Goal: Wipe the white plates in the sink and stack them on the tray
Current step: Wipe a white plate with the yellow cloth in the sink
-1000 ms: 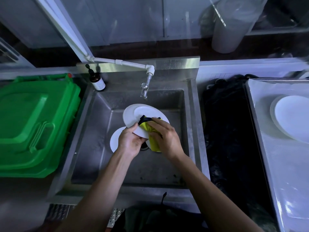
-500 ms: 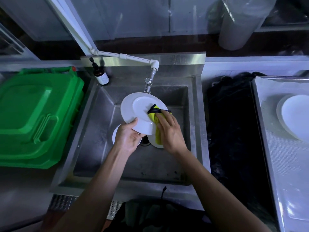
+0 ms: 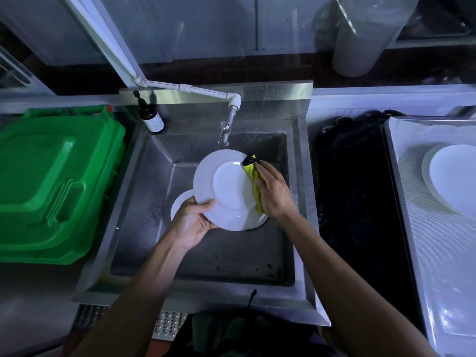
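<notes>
Steel sink (image 3: 144, 181): plates (image 3: 180, 204) on bottom; tray (image 3: 412, 202): probably two plates (image 3: 453, 176).

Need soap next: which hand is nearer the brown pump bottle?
Left. The left hand grips the plate below the pump bottle; the right hand is farther right.
</notes>
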### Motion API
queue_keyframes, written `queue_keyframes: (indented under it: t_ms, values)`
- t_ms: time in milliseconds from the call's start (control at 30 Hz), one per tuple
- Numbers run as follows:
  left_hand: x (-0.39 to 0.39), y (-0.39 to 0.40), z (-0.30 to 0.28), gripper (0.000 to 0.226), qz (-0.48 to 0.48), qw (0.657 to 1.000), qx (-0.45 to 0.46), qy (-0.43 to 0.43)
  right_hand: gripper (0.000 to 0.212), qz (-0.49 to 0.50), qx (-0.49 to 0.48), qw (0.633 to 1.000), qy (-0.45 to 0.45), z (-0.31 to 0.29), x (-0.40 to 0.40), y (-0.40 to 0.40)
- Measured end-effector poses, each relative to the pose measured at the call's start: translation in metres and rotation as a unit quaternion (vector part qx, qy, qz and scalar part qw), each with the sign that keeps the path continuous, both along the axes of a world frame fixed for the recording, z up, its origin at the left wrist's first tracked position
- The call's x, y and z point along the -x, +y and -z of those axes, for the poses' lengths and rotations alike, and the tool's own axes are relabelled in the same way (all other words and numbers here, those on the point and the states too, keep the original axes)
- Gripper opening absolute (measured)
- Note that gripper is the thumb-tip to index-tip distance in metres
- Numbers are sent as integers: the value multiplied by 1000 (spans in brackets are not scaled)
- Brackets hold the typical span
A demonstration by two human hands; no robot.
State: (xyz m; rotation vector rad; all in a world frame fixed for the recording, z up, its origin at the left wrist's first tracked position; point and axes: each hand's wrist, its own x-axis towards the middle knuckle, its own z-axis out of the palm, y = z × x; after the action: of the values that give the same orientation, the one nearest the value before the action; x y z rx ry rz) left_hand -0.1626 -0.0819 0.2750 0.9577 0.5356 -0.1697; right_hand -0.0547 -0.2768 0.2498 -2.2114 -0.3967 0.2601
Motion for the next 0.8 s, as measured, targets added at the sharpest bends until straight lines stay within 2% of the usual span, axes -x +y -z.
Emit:
queue_keyframes:
  t_ms: [300, 467, 600, 800]
  values:
    - [4, 0, -2, 30, 76, 995, -60, 11, 45, -9, 9, 1000, -26, -14, -7, 5]
    - [1, -5, -5, 46, 106, 989, -94, 41, 41, -38, 24, 996, -78, -21, -4, 20]
    - [1, -7, -3, 44, 100, 990, -92, 39, 41, -80, 41, 989, -117, -21, 2, 31]
    - [-3, -9, -3, 39, 76, 992, -93, 39, 52, -126, 35, 976, -172, -26, 20, 41]
